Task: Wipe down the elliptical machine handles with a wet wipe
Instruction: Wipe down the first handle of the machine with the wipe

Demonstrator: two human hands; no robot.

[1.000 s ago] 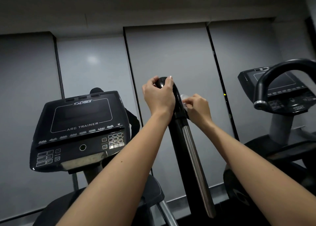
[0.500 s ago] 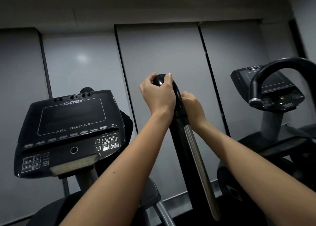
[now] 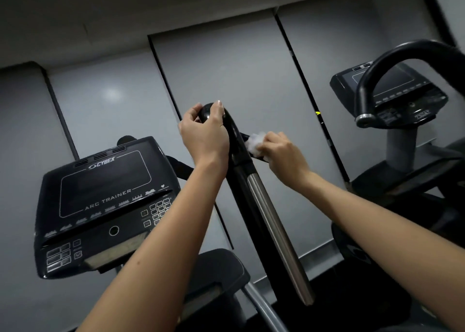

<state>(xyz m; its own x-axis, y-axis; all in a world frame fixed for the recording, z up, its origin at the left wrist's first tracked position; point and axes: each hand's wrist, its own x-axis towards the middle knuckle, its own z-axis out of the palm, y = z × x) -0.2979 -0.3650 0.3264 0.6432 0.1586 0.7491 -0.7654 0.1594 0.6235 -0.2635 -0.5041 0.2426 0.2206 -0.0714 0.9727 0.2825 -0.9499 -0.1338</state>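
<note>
Left hand (image 3: 203, 135): you are gripping the rounded top of the handle (image 3: 234, 133), fingers curled over it.
Right hand (image 3: 281, 153): you are pinching the bunched wipe (image 3: 254, 143) against the handle's right side, below the bend.
Progress: you are wiping the upper grip; the lower shaft likely remains.

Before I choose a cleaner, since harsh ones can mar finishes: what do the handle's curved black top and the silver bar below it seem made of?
Curved black top: probably glossy hard plastic or coated metal; it shows sharp light reflections. Silver bar: likely brushed or satin steel; a soft lengthwise sheen, no mirror image.
</note>
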